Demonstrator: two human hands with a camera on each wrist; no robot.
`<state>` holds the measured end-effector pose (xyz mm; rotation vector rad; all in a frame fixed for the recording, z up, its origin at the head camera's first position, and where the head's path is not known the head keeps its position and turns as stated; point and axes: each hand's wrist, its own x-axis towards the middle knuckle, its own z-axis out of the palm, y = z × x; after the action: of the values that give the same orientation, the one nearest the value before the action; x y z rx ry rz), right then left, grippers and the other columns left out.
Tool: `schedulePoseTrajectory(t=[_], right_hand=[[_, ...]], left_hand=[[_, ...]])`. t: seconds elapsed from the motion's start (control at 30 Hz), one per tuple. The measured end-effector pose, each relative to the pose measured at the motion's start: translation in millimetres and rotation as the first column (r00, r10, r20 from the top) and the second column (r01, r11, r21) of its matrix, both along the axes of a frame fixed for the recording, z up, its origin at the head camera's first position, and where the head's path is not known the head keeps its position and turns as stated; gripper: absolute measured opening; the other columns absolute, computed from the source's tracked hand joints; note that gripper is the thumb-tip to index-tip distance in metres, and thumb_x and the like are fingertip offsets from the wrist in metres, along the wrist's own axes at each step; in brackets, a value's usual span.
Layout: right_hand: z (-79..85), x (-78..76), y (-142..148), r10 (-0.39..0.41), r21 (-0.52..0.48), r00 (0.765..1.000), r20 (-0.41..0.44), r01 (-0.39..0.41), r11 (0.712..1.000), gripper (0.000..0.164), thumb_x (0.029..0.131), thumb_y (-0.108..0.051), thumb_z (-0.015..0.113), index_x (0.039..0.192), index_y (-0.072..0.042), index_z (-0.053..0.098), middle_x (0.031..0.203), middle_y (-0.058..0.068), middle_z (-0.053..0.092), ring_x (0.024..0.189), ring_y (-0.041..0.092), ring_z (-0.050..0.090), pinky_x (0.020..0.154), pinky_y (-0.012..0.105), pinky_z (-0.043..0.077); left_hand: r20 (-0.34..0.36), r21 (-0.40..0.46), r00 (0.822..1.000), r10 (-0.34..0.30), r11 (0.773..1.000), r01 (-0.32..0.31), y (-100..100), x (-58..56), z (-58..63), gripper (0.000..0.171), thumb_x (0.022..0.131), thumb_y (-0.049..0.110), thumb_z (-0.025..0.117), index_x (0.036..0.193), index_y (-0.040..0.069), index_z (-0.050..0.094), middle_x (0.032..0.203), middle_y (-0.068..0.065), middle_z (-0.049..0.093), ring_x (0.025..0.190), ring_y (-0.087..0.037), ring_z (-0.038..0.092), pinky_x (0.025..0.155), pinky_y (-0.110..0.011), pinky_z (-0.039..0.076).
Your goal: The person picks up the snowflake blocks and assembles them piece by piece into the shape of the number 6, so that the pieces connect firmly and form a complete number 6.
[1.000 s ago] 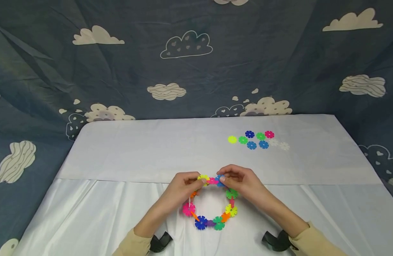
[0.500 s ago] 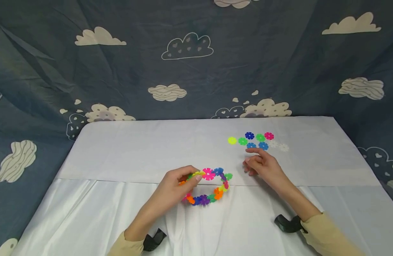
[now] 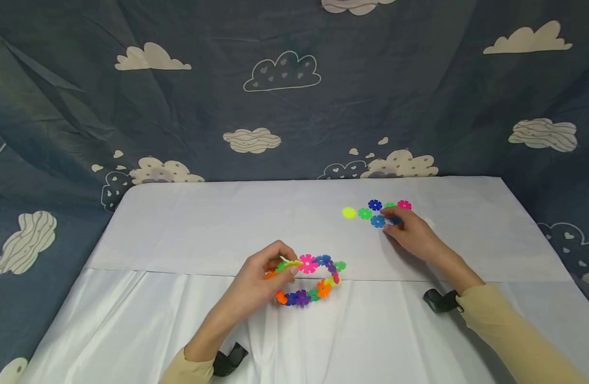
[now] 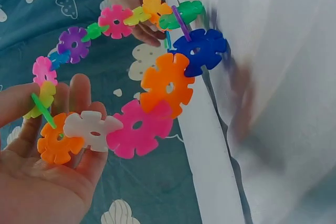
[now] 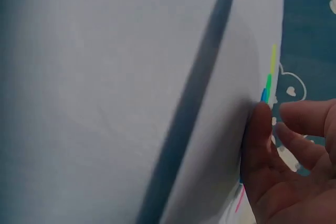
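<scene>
My left hand (image 3: 258, 282) pinches a ring of linked flower-shaped plastic discs (image 3: 307, 264) at a yellow disc, thumb against fingers. In the left wrist view the ring hangs tilted, with a white disc (image 4: 92, 129) and a large pink disc (image 4: 139, 129) beyond the palm. My right hand (image 3: 416, 234) reaches over the loose discs at the back, its fingertips right at a blue disc (image 3: 395, 220) partly hidden beneath them. A lighter blue disc (image 3: 377, 221) lies just left of its thumb. In the right wrist view, thumb and fingers (image 5: 307, 119) stand apart with nothing visible between them.
Loose yellow (image 3: 349, 213), green (image 3: 364, 213), dark blue (image 3: 375, 205) and pink (image 3: 404, 205) discs lie flat on the white-covered table (image 3: 217, 224). A dark cloud-print curtain (image 3: 294, 117) hangs behind it. Black straps (image 3: 229, 360) show at the wrists.
My right hand has let go of the ring and moved back and right to the loose discs. My left hand keeps hold of the ring, which has tilted and shifted slightly left.
</scene>
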<state>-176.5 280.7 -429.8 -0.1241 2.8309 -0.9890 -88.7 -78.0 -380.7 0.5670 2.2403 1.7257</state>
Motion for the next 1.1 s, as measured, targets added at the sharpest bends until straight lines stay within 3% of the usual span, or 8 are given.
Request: schedulePoseTrajectory(t=[0.2, 0.4, 0.53, 0.6, 0.77, 0.87, 1.1], right_hand=[[-1.3, -9.7, -7, 0.051, 0.104, 0.998, -0.036, -0.047, 0.993, 0.04, 0.096, -0.015, 0.064, 0.132, 0.0, 0.056, 0.129, 0.025, 0.051, 0.111, 0.039, 0.051, 0.097, 0.057, 0.044], [1.9, -7.8, -13, 0.022, 0.094, 0.999, -0.028, -0.02, 0.995, 0.029, 0.092, -0.011, 0.068, 0.117, 0.0, 0.056, 0.103, 0.017, 0.058, 0.092, 0.031, 0.053, 0.083, 0.047, 0.05], [11.1, 3.0, -14, 0.022, 0.053, 1.0, -0.011, -0.021, 0.998, 0.02, 0.092, -0.009, 0.067, 0.111, -0.005, 0.063, 0.085, 0.008, 0.063, 0.078, 0.024, 0.057, 0.071, 0.038, 0.05], [17.9, 11.1, -17, 0.027, 0.025, 1.0, -0.017, -0.026, 0.999, 0.019, 0.092, -0.01, 0.068, 0.111, -0.006, 0.067, 0.084, 0.005, 0.065, 0.076, 0.021, 0.059, 0.069, 0.034, 0.051], [40.2, 36.6, -32, 0.018, -0.109, 0.998, -0.067, -0.026, 0.994, 0.023, 0.094, -0.013, 0.068, 0.116, -0.01, 0.068, 0.091, 0.008, 0.067, 0.077, 0.025, 0.062, 0.066, 0.032, 0.055], [54.8, 52.0, -44, 0.019, -0.254, 0.997, -0.071, -0.036, 0.967, 0.025, 0.094, -0.016, 0.069, 0.117, -0.008, 0.066, 0.089, 0.012, 0.069, 0.078, 0.029, 0.066, 0.071, 0.031, 0.057], [76.9, 81.4, -65, -0.012, -0.513, 0.999, -0.031, -0.006, 0.858, 0.027, 0.092, -0.018, 0.072, 0.108, 0.001, 0.062, 0.093, 0.016, 0.071, 0.077, 0.026, 0.072, 0.073, 0.03, 0.058]], left_hand=[[-0.012, 0.051, 1.0, -0.019, 0.999, 0.019, 2, 0.5, -2.8, 0.009, 0.096, 0.016, 0.066, 0.104, 0.019, 0.062, 0.096, -0.003, 0.063, 0.088, -0.034, 0.065, 0.072, -0.04, 0.055], [-0.042, 0.054, 0.999, -0.017, 0.998, 0.02, 3, 0.7, -5.3, 0.008, 0.096, 0.024, 0.067, 0.103, 0.025, 0.063, 0.098, 0.003, 0.063, 0.09, -0.028, 0.065, 0.079, -0.039, 0.055], [-0.13, 0.022, 0.991, -0.041, 0.999, 0.045, 4, 0.2, -6.4, 0.008, 0.097, 0.025, 0.065, 0.104, 0.026, 0.063, 0.1, 0.008, 0.061, 0.094, -0.019, 0.06, 0.086, -0.037, 0.05], [-0.166, 0.01, 0.985, -0.047, 0.999, 0.05, 5, 0.7, -6.5, 0.007, 0.097, 0.024, 0.065, 0.104, 0.026, 0.063, 0.1, 0.009, 0.06, 0.095, -0.015, 0.057, 0.088, -0.037, 0.048], [-0.177, -0.003, 0.983, -0.049, 0.999, 0.05, 9, 2.3, -6.9, 0.008, 0.096, 0.024, 0.066, 0.102, 0.029, 0.064, 0.099, 0.012, 0.062, 0.097, -0.013, 0.057, 0.089, -0.035, 0.048], [-0.184, -0.003, 0.981, -0.056, 0.998, 0.056, 10, 3.4, -6.5, 0.008, 0.096, 0.025, 0.067, 0.102, 0.029, 0.066, 0.1, 0.013, 0.063, 0.097, -0.013, 0.058, 0.088, -0.034, 0.048], [-0.241, -0.001, 0.969, -0.05, 0.999, 0.052, 14, 4.6, -7.2, 0.007, 0.097, 0.024, 0.065, 0.103, 0.022, 0.068, 0.099, 0.011, 0.063, 0.095, -0.012, 0.059, 0.087, -0.032, 0.05]])
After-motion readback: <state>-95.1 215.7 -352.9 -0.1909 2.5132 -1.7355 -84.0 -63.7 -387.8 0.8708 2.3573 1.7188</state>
